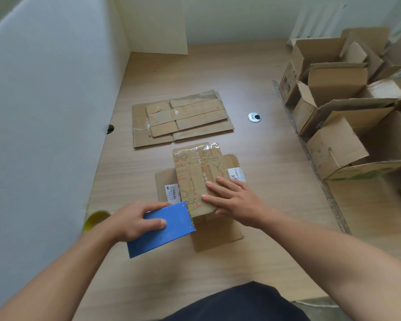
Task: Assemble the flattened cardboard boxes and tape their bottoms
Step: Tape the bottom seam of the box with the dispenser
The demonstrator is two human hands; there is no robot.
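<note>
1. The printed cardboard box (190, 177) stands bottom-up on the wooden table (276, 228), near the middle, with its flaps folded shut.
2. The right hand (237, 201) lies flat on the box's near right part, fingers straight and pressing the flaps down.
3. The left hand (134, 222) grips a blue tape dispenser (169, 230), thumb on top. The dispenser's toothed edge meets the box's near edge.
4. Clear tape (210, 147) glints at the box's far end. It seems to run along the seam, though the glare makes that hard to follow.
5. A stack of flattened boxes (183, 117) lies farther off.
6. Assembled boxes (333, 112) crowd the far right.
7. A yellow tape roll (96, 218) sits at the near left, beside the white wall.
</note>
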